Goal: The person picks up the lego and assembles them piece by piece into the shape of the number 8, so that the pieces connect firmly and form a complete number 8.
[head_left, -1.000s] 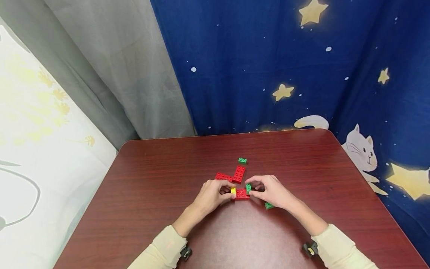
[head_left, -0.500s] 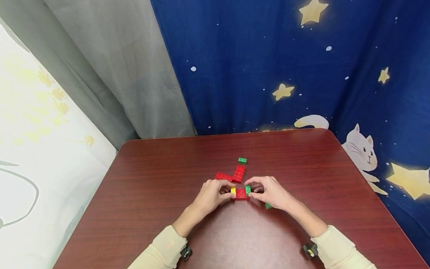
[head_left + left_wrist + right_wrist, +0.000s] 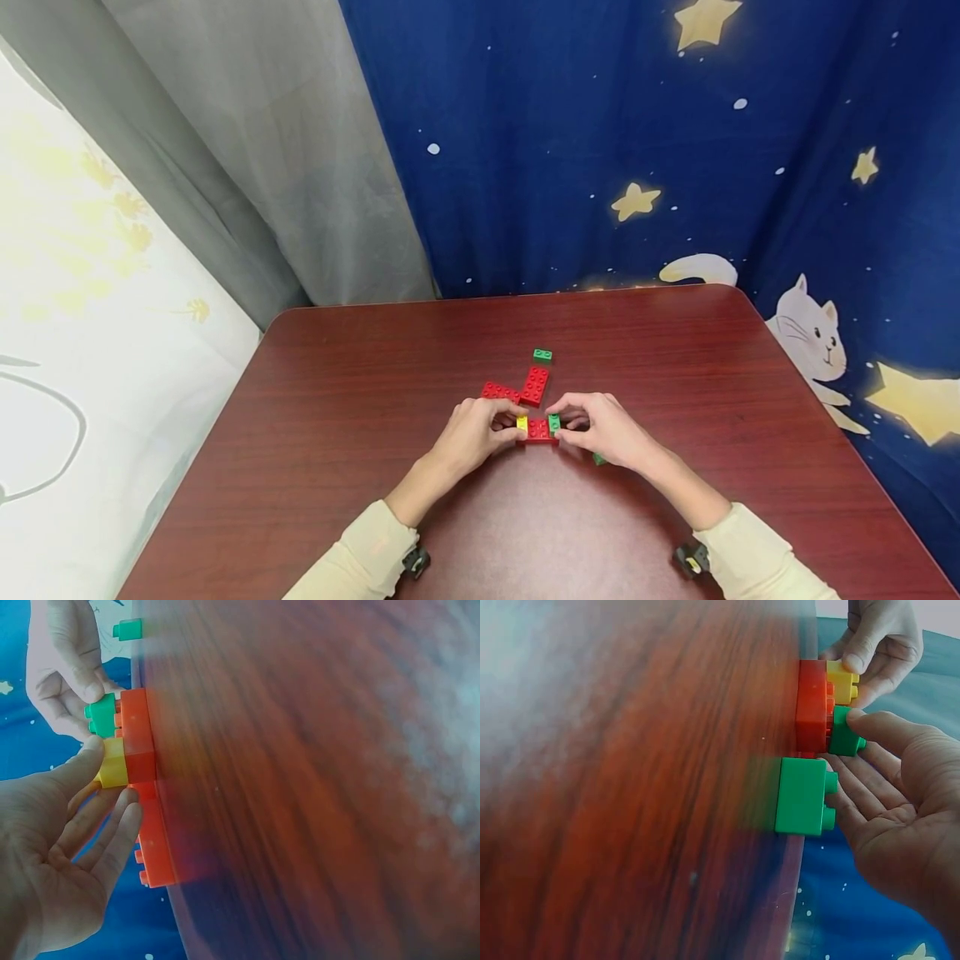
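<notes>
Left hand (image 3: 467, 433) pinches the yellow brick (image 3: 522, 424) — probably steadying the red brick (image 3: 537, 432) beneath — while right hand (image 3: 609, 428) pinches the green brick (image 3: 554, 424) over its other end, seemingly for alignment.

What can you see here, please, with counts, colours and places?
Red studded plastic bricks: 3, red, one nearer, two beyond.
Yellow studded plastic brick: 1, yellow, nearer red's left end.
Green studded plastic bricks: 3, green, its right end, farthest back, front right.
Wood-grain table: 1, reddish brown, beneath.
Hanging fabrics: 3, white, grey, starry blue, left and behind.
Wrist devices: 2, black, at cuffs.
Long sleeves: 2, cream, bottom.
Left grip: 1, bare, pinching yellow.
Right grip: 1, bare, pinching green.
</notes>
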A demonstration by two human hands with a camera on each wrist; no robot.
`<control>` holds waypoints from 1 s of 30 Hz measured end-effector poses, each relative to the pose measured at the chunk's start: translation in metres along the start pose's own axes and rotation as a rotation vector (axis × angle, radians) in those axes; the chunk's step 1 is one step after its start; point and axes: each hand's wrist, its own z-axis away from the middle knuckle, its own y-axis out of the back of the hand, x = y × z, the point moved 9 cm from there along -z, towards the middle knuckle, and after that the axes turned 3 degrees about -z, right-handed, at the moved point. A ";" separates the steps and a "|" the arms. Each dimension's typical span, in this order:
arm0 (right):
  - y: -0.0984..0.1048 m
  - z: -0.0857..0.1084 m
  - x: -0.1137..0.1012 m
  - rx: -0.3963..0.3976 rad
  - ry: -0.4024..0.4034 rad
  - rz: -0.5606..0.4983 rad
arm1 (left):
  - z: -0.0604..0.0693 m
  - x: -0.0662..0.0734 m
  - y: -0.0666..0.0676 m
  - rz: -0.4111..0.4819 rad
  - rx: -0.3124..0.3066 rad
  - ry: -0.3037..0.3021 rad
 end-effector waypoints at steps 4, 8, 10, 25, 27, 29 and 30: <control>0.001 0.001 0.000 0.001 -0.005 -0.007 | 0.000 0.001 0.000 0.002 -0.001 0.000; 0.002 0.002 0.001 0.000 -0.014 -0.023 | 0.000 0.002 0.000 -0.001 -0.003 0.002; 0.002 0.002 0.001 0.001 -0.013 -0.024 | 0.000 0.002 -0.001 -0.002 -0.002 0.004; 0.000 0.001 -0.003 0.006 0.050 0.003 | 0.001 0.001 0.000 -0.008 0.007 -0.002; -0.001 0.002 -0.003 0.003 0.053 0.003 | 0.001 0.001 0.000 -0.008 0.006 -0.005; -0.001 0.002 -0.004 0.002 0.053 -0.001 | 0.000 0.001 0.000 -0.010 0.003 -0.007; -0.001 0.002 -0.004 0.003 0.054 -0.001 | 0.000 0.001 0.000 -0.010 0.002 -0.007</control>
